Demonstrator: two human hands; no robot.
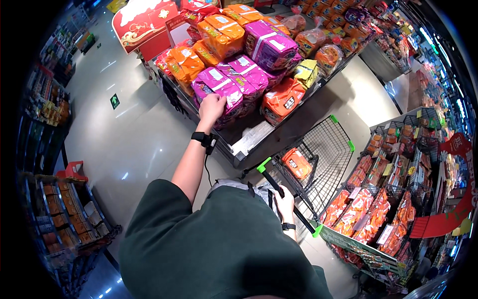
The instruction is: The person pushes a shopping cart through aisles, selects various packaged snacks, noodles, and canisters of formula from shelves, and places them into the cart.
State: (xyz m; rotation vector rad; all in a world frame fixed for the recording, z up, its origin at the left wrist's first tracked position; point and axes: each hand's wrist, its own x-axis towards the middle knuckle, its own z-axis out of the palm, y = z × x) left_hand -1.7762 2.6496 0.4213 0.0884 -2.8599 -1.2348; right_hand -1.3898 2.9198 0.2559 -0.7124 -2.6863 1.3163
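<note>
My left hand (211, 106) has its fingers curled on the near edge of a purple multipack (229, 88), part of a pile of purple and orange packs (220, 37) on a dark-edged display bin (262, 142). An orange-red pack (280, 102) sits at the pile's right front, beside a yellow one (305, 74). My right hand (284, 202) is closed on the black handle of a metal shopping cart (328, 141), which holds an orange pack (297, 164).
A shelf rack of orange-red bags (358, 214) stands close right of the cart. A low rack of boxed goods (69, 209) is at the lower left. A tiled floor (119, 144) runs along the left. More stacked goods (343, 25) stand at the back right.
</note>
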